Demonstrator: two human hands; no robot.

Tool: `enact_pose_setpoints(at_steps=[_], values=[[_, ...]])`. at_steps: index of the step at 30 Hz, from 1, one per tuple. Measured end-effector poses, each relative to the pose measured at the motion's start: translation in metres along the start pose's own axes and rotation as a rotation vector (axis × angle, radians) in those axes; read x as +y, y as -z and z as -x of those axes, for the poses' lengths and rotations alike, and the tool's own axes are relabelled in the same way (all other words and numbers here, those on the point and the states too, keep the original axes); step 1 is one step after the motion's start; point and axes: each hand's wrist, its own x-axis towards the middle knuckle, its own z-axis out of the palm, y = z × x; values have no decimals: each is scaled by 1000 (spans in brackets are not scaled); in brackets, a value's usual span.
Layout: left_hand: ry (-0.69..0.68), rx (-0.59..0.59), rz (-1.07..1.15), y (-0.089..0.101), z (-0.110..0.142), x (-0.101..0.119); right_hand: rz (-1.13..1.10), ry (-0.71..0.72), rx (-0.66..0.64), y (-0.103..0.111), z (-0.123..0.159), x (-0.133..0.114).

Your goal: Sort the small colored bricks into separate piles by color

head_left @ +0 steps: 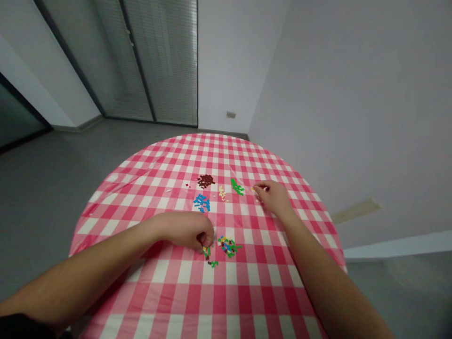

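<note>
My left hand (189, 230) rests on the round table, fingers curled in a pinch at the edge of a mixed pile of tiny coloured pieces (228, 246). What it pinches is too small to make out. My right hand (273, 195) reaches further out, fingertips pinched at a small yellow bit (253, 189) just right of the green pile (237, 187). Sorted piles lie between my hands: brown (205, 180), blue (202, 202) and cream (222, 193).
A red-and-white checked cloth (183, 292) covers the table. A few stray pieces (212, 262) lie below my left hand. Grey floor surrounds the table; a white wall is at the right and glass doors with blinds (158, 61) stand at the back.
</note>
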Motion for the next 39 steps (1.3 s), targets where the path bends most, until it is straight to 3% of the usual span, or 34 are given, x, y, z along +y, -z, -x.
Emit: enact_pose_setpoints(at_steps=[3,8,17,23,27,30,33,39], values=[[-21,11,6,0,-1,1,81,-64,-42,-2,-6,17],[-27,33,10,1,-3,-1,142,-29,-109,-9,-7,26],[28,108,109,6,-2,-10,112,17,-29,-11,-5,19],[78,187,274,15,-2,-13,-30,119,-41,-9,5,-2],[69,274,427,12,-9,-18,-250,307,-341,-3,21,-34],[57,384,513,9,-14,-21,-376,366,-463,-2,35,-56],[48,449,550,9,-16,-19,-434,401,-464,-3,44,-69],[63,419,593,11,-13,-16,-474,480,-412,-10,47,-72]])
